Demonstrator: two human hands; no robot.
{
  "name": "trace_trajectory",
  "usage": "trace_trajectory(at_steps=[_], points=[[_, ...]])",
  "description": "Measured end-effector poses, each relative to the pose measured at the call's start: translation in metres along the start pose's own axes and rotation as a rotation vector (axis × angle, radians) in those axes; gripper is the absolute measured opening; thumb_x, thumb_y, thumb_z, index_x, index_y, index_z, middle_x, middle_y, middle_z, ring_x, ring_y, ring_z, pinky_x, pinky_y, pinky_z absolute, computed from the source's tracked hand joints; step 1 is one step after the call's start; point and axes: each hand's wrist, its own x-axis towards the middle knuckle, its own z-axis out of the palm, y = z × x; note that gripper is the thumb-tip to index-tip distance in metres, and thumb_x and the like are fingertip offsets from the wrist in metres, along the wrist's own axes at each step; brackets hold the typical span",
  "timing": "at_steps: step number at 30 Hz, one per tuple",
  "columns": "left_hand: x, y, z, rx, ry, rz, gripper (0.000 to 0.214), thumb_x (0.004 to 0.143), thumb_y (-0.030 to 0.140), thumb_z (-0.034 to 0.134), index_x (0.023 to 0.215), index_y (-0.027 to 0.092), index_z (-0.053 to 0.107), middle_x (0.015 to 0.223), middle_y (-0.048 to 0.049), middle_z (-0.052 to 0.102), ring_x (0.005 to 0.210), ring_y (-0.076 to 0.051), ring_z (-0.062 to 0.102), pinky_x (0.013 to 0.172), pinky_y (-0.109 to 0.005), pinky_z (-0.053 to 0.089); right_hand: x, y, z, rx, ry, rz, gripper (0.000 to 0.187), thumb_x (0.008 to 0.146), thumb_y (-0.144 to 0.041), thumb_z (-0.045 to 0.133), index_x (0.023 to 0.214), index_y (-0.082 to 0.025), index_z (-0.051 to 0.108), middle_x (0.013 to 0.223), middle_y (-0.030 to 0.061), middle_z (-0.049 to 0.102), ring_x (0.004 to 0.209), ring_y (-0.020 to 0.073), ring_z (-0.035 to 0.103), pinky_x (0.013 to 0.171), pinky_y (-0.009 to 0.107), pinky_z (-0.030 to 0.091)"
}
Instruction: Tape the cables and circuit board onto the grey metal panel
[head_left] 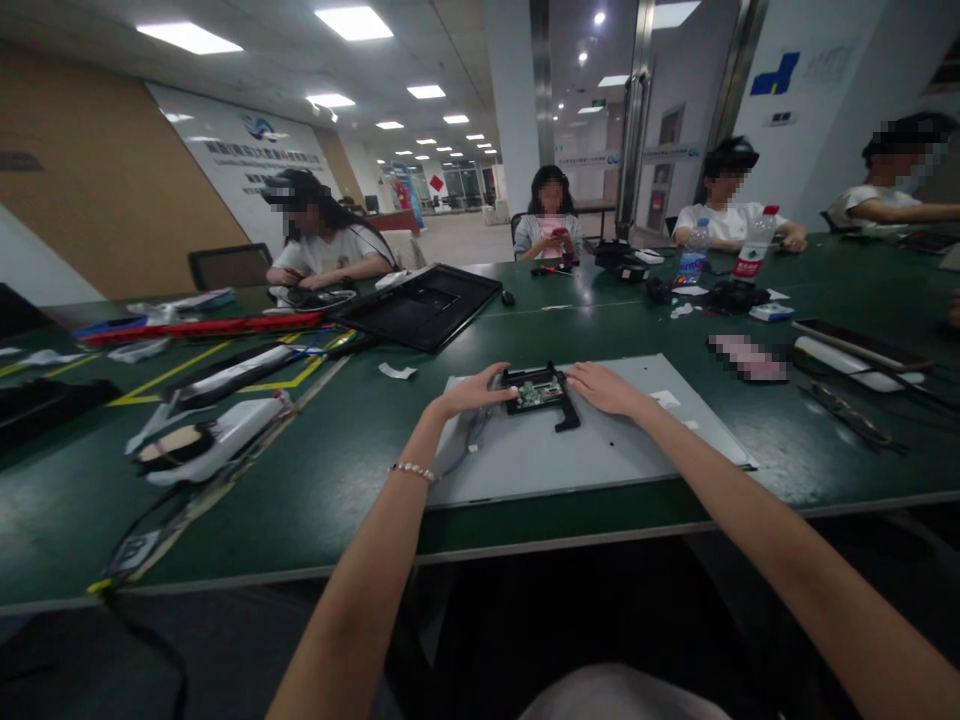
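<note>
A grey-white flat panel (585, 455) lies on the green table in front of me. On its upper middle sits a black plastic frame (568, 412) with a green circuit board (541, 392) inside it. My left hand (474, 392) holds the frame's left side, thumb and fingers closed around that edge. At the opposite edge, my right hand (606, 388) grips the frame with its fingers close together; its thumb is hidden. A thin grey cable (459, 458) runs down over the panel from beside my left hand.
A black monitor housing (427, 305) lies beyond the panel to the left. Further left are a white device (217, 440) and red strips (217, 328). Two bottles (694, 255), glasses (847, 412) and a phone (862, 343) are on the right. Several people sit around the table.
</note>
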Motion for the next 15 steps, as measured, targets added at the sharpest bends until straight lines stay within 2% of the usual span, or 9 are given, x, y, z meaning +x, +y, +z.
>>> trace_trajectory(at_steps=[5, 11, 15], points=[[-0.004, -0.002, 0.002, -0.147, -0.059, 0.063, 0.098, 0.074, 0.058, 0.063, 0.154, 0.018, 0.021, 0.156, -0.0096, 0.033, 0.139, -0.024, 0.038, 0.113, -0.031, 0.031, -0.001, 0.003, 0.002, 0.023, 0.013, 0.016, 0.046, 0.1, -0.045, 0.035, 0.135, -0.024, 0.055, 0.146, 0.0072, 0.049, 0.14, 0.0268, 0.037, 0.116, 0.052, 0.025], [-0.005, 0.003, 0.003, -0.068, -0.054, 0.058, 0.096, 0.075, 0.056, 0.063, 0.154, 0.02, 0.022, 0.157, -0.0087, 0.033, 0.14, -0.024, 0.036, 0.114, -0.032, 0.03, -0.002, 0.002, -0.002, 0.071, 0.029, 0.029, 0.045, 0.101, -0.043, 0.033, 0.127, -0.021, 0.062, 0.144, 0.0088, 0.051, 0.137, 0.0267, 0.04, 0.116, 0.049, 0.025], [-0.004, 0.006, 0.004, -0.036, -0.056, 0.063, 0.098, 0.074, 0.06, 0.062, 0.153, 0.018, 0.022, 0.157, -0.0109, 0.03, 0.142, -0.025, 0.034, 0.115, -0.033, 0.028, -0.001, -0.006, -0.012, 0.143, 0.042, 0.022, 0.046, 0.101, -0.043, 0.031, 0.126, -0.02, 0.062, 0.136, 0.0104, 0.058, 0.129, 0.0259, 0.05, 0.112, 0.046, 0.033]])
